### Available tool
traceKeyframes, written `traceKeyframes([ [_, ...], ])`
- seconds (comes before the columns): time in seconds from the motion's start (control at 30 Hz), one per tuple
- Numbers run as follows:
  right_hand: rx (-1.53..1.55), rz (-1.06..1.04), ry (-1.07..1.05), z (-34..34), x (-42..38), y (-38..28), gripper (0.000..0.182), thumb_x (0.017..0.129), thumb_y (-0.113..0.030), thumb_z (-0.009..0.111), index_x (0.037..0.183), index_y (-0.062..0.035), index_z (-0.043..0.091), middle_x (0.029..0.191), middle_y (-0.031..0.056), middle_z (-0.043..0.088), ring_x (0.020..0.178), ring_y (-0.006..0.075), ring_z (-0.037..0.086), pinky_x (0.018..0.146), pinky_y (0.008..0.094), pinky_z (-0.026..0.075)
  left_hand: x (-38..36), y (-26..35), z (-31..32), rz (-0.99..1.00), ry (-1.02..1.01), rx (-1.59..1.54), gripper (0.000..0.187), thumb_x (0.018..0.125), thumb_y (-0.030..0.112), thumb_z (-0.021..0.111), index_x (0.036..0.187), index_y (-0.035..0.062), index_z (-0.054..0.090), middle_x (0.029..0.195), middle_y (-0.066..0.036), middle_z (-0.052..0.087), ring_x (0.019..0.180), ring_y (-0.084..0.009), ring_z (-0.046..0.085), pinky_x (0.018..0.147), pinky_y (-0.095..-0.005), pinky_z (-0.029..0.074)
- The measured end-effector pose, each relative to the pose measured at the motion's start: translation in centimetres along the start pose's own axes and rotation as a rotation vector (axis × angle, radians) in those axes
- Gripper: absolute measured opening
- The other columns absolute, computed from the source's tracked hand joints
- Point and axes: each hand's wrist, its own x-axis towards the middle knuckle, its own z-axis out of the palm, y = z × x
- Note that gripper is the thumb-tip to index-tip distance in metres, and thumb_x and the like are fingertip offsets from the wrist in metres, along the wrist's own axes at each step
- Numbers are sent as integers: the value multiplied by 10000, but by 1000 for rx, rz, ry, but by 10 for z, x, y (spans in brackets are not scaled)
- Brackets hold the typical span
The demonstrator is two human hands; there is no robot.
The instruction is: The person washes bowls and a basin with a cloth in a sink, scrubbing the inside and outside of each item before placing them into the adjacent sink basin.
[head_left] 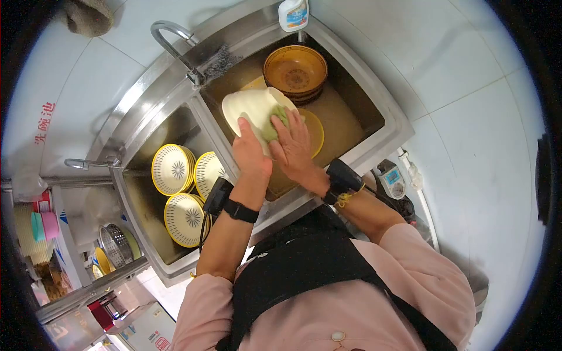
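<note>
Over the right basin, my left hand [250, 151] grips the near edge of a pale cream dish [243, 106], which is tilted and slightly blurred. My right hand [294, 145] presses a green cloth [273, 124] against the dish, its fingers bent over the cloth. Beneath my right hand, a yellow dish [316, 130] lies partly hidden in the murky water. Brown bowls [295, 69] are stacked just behind, toward the back of the same basin.
Stacks of yellow-rimmed patterned bowls [173, 169] fill part of the left basin [137, 205]. A faucet [175, 47] stands behind the divider, another [91, 165] at the far left. A white bottle [293, 16] is on the back rim. Shelves with a colander [115, 245] are at left.
</note>
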Motion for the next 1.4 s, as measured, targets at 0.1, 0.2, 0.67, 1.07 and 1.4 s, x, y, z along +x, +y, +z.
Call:
traceKeyframes([
  [0.1, -147, -119, -51, -7, 32, -6, 447, 803, -253, 436, 1194, -40, 396, 1230, 220, 367, 1171, 345, 322, 928, 502, 255, -11, 0, -3, 209, -40, 214, 392, 885, 309, 426, 1025, -44, 524, 963, -106, 561, 827, -144, 530, 694, -293, 446],
  [0.2, -116, -18, -79, 3, 65, 19, 419, 801, -268, 434, 1150, -37, 450, 1155, 183, 455, 1080, 322, 424, 878, 436, 341, -24, 14, -8, 249, -198, 397, 393, 870, 320, 441, 1015, -36, 523, 920, -109, 575, 771, -163, 556, 652, -299, 462],
  [0.67, 580, 934, -24, -4, 29, 73, 433, 820, -400, 444, 1010, -25, 550, 912, 127, 565, 785, 222, 528, 717, 339, 423, -8, 29, -28, 114, -254, -30, 361, 881, 307, 434, 1004, -19, 530, 980, -91, 571, 860, -152, 549, 763, -278, 444],
  [1.07, 608, -75, -375, -13, 46, 53, 266, 722, -144, 548, 982, -99, 585, 1005, 112, 487, 998, 285, 426, 861, 343, 345, 5, 33, -42, 4, -144, 125, 404, 868, 326, 444, 1058, -28, 487, 984, -108, 565, 874, -198, 554, 759, -326, 464],
  [1.4, -302, -1018, -403, -81, 103, 62, 242, 707, -154, 533, 943, -190, 572, 996, 34, 497, 868, 207, 481, 656, 317, 414, 3, 52, -59, -70, -306, 191, 398, 857, 316, 470, 1064, -23, 494, 1005, -115, 568, 876, -205, 571, 751, -338, 478],
])
